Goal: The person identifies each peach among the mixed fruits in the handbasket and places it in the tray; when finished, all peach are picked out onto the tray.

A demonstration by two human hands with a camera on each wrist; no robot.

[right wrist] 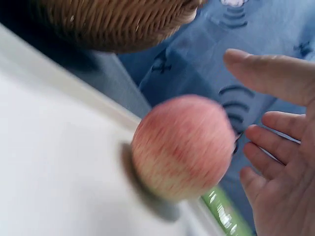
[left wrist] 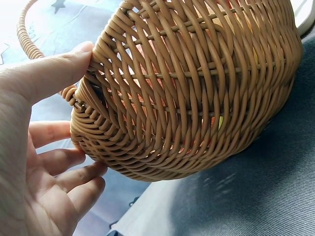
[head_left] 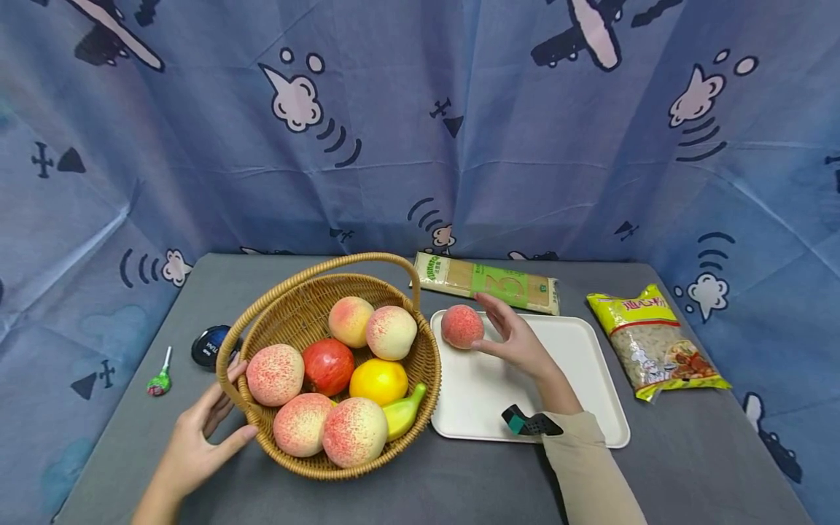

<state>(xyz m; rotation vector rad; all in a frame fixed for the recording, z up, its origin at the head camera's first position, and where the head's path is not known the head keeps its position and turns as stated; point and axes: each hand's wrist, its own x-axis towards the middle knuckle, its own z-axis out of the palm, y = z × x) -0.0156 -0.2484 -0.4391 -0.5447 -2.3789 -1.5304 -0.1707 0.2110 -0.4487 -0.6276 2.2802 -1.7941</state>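
Observation:
A wicker basket (head_left: 429, 364) with a hoop handle (head_left: 341, 264) holds several peaches, a red fruit (head_left: 327, 364), an orange (head_left: 378, 380) and a small banana (head_left: 403, 410). My left hand (head_left: 219, 415) rests on the basket's left side, thumb against the woven wall (left wrist: 197, 98) near the rim, the other fingers (left wrist: 64, 162) spread loosely beside it. One peach (head_left: 462, 326) sits at the far left corner of a white tray (head_left: 577, 364). My right hand (head_left: 499, 328) is open just right of that peach (right wrist: 182, 147), its fingers (right wrist: 275, 128) a little apart from it.
A packet of dry noodles (head_left: 492, 283) lies behind the tray and a yellow bag of pasta (head_left: 652, 343) to its right. A dark round tin (head_left: 208, 346) and a lollipop (head_left: 160, 379) lie left of the basket. Blue patterned cloth hangs all around the grey table.

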